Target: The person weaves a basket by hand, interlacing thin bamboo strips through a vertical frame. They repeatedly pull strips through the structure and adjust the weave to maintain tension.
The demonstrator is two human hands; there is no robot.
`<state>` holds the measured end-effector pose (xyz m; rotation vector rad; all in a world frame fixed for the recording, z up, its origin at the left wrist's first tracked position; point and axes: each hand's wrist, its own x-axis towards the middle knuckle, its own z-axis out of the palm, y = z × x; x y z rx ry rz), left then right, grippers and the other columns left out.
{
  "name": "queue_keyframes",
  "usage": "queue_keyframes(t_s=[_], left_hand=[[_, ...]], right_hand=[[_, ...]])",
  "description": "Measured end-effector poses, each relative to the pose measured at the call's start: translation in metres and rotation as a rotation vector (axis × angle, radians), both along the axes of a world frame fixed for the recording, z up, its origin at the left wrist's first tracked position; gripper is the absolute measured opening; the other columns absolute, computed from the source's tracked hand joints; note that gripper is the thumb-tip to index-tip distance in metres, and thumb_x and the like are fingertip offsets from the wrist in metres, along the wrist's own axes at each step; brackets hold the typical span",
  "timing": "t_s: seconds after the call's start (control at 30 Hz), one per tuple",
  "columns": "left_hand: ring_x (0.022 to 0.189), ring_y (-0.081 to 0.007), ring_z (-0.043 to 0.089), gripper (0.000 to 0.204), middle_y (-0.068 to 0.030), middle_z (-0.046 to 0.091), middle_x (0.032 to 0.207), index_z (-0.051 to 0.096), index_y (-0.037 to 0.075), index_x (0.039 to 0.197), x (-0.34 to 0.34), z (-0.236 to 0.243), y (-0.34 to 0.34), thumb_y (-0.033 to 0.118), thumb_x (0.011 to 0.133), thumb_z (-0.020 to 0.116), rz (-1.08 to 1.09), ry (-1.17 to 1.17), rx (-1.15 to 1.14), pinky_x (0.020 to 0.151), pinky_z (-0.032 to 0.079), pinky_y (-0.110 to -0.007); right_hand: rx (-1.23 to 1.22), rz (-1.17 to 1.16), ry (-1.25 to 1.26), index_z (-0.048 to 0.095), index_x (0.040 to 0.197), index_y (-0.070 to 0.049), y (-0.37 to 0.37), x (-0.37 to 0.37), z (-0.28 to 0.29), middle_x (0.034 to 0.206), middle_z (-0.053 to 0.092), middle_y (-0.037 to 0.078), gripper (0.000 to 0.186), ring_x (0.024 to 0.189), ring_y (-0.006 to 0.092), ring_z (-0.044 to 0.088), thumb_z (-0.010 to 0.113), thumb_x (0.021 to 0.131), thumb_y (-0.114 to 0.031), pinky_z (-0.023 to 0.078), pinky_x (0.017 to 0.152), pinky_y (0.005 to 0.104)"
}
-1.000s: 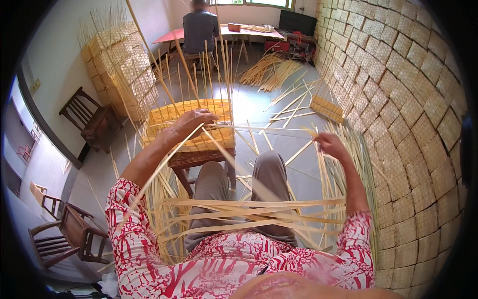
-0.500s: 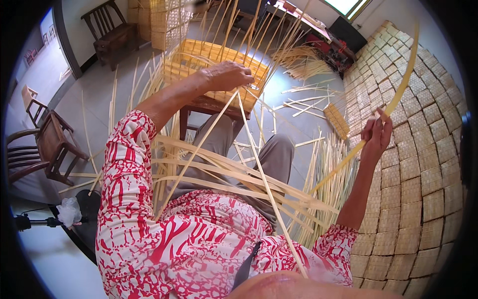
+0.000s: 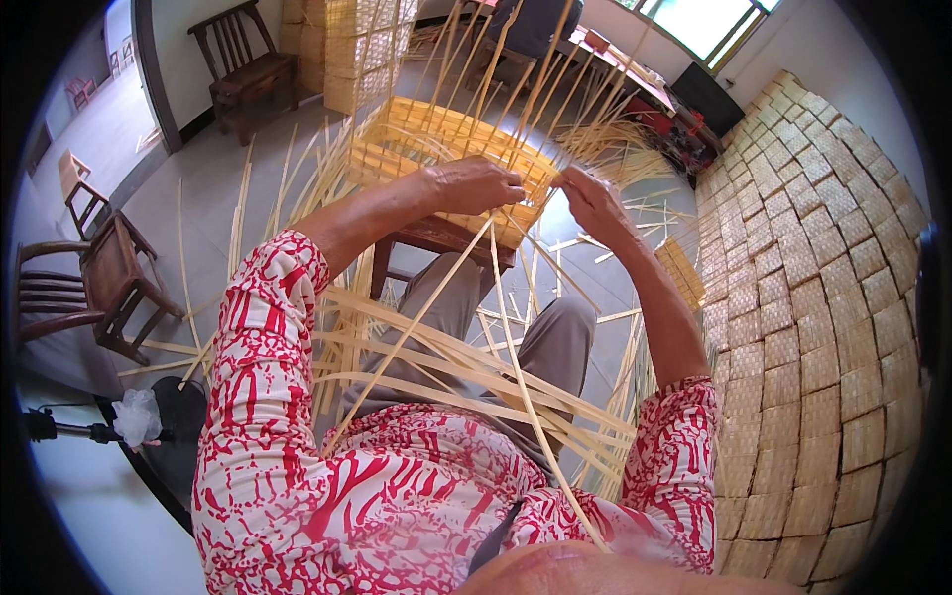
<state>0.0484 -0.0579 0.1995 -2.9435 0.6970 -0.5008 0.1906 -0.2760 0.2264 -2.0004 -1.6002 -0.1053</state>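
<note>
A partly woven yellow basket of flat bamboo strips, with upright strips rising from it, stands on a dark wooden stool before my knees. My left hand lies across its near side, fingers pinched at the weave by the right corner; they hide what they hold. Just right of that corner my right hand is closed, thumb and fingertips together close to the basket. What lies between them is too small to make out. Two long strips run from the basket's near corner back toward my body.
Loose pale strips lie across my lap, and more are scattered on the floor. Woven panels cover the right side. Wooden chairs stand at the left. A small woven piece is right of my right forearm.
My right hand has come in from the far right, where it held a long yellow strip, to the basket's right corner. The left hand stays at the weave. The view has shifted slightly.
</note>
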Motion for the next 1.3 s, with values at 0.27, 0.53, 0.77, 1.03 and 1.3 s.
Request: queue_keyframes(t_s=[0.27, 0.53, 0.77, 1.03, 1.3], left_hand=[[0.103, -0.0315, 0.071, 0.029, -0.0147, 0.066, 0.126, 0.064, 0.006, 0.125, -0.003, -0.006, 0.016, 0.01, 0.097, 0.057, 0.015, -0.006, -0.021, 0.087, 0.059, -0.041], [0.087, -0.0214, 0.072, 0.036, -0.0115, 0.074, 0.098, 0.073, 0.009, 0.107, 0.037, 0.047, 0.088, 0.039, 0.088, 0.078, 0.076, -0.357, -0.317, 0.078, 0.06, -0.034], [0.075, -0.0288, 0.066, 0.029, -0.0144, 0.066, 0.086, 0.067, 0.003, 0.11, -0.035, 0.073, 0.182, 0.019, 0.085, 0.069, 0.622, -1.364, -0.752, 0.067, 0.053, -0.042], [0.08, -0.0126, 0.071, 0.041, -0.0097, 0.074, 0.095, 0.066, 0.003, 0.129, -0.052, -0.062, 0.08, 0.034, 0.102, 0.063, 0.686, -0.19, -1.099, 0.067, 0.056, -0.029], [0.086, -0.0158, 0.073, 0.057, -0.0125, 0.07, 0.115, 0.062, -0.005, 0.124, 0.01, -0.065, 0.072, 0.048, 0.105, 0.051, 0.461, -0.279, -1.691, 0.067, 0.058, -0.025]], right_hand=[[-0.071, -0.177, 0.051, 0.066, 0.107, -0.011, -0.023, 0.034, -0.052, 0.078, 0.067, 0.019, 0.016, 0.075, 0.0391, 0.068, 0.053, 0.102, -0.019, 0.05, 0.065, 0.0462], [-0.111, -0.204, -0.227, 0.061, 0.116, -0.022, -0.007, 0.038, -0.068, 0.084, 0.07, 0.02, 0.021, 0.081, 0.0439, 0.068, 0.05, 0.099, -0.015, 0.05, 0.068, 0.054], [-0.097, -0.181, -0.167, 0.062, 0.112, -0.021, -0.007, 0.091, -0.1, 0.093, 0.07, 0.02, 0.018, 0.087, 0.0452, 0.067, 0.049, 0.1, -0.016, 0.051, 0.072, 0.0537], [-0.178, -0.217, -0.052, 0.059, 0.112, -0.015, -0.014, 0.058, -0.051, 0.092, 0.07, 0.02, 0.013, 0.088, 0.0439, 0.067, 0.05, 0.104, -0.019, 0.05, 0.073, 0.0511], [-0.15, -0.201, -0.187, 0.056, 0.112, -0.015, -0.004, 0.064, -0.003, 0.095, 0.071, 0.019, 0.012, 0.089, 0.0444, 0.068, 0.047, 0.106, -0.021, 0.051, 0.072, 0.0503]])
